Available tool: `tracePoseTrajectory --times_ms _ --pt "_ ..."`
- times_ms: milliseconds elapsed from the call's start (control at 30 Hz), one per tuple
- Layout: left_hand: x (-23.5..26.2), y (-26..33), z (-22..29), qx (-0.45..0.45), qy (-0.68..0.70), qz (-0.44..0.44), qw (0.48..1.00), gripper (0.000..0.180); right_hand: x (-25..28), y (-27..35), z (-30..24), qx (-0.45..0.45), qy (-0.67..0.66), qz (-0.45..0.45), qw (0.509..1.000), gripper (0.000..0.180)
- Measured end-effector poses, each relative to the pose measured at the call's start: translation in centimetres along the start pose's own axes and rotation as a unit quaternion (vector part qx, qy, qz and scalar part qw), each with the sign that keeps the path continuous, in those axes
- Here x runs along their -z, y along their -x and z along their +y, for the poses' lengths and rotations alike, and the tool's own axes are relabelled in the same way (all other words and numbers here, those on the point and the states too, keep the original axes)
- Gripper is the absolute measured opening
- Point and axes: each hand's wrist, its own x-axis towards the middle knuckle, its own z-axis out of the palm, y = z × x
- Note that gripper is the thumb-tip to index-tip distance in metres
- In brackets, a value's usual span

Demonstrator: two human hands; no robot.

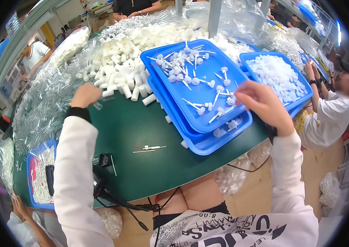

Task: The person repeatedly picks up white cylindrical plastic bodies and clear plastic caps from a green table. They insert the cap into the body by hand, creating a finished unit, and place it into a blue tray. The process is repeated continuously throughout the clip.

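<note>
My left hand (87, 95) is over the far left of the green table, its fingers curled together. A short clear plastic tube (108, 94) is close by its fingertips; whether the hand holds anything is hidden. My right hand (267, 106) reaches over the right edge of the upper blue tray (174, 90), fingers bent together beside small white parts with round discs and thin stems (219, 111). Anything between those fingers is too small to make out. Several such parts are scattered in that tray. A thin white stick-like part (154, 147) lies on the table between my arms.
White foam-like cylinders (121, 57) are heaped behind the tray, and clear tubes (38, 111) on the left. Another blue tray (302, 101) of translucent discs stands right. A blue tray (43, 201) of white sticks and a black device with cables (104, 160) are near left. Co-workers surround the table.
</note>
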Motion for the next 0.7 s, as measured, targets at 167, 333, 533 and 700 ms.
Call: tracePoseTrajectory --times_ms 167,333,533,700 --pt "-4.7 -2.5 7.3 -0.001 0.170 0.038 0.985 0.059 -1.3 -6.4 0.6 0.042 0.141 0.024 0.989 0.027" --pt "-8.8 -3.7 4.6 -0.082 0.086 0.157 0.980 0.022 -1.0 -8.3 3.2 0.013 0.201 -0.015 0.979 0.028" --pt "-5.2 -0.3 3.8 -0.091 0.079 0.187 0.975 0.035 -2.8 -9.2 2.3 0.087 0.293 0.002 0.952 0.026" --pt "-0.4 5.3 5.2 0.019 0.440 0.130 0.888 0.038 -3.3 -10.4 2.3 0.053 0.354 -0.018 0.934 0.026"
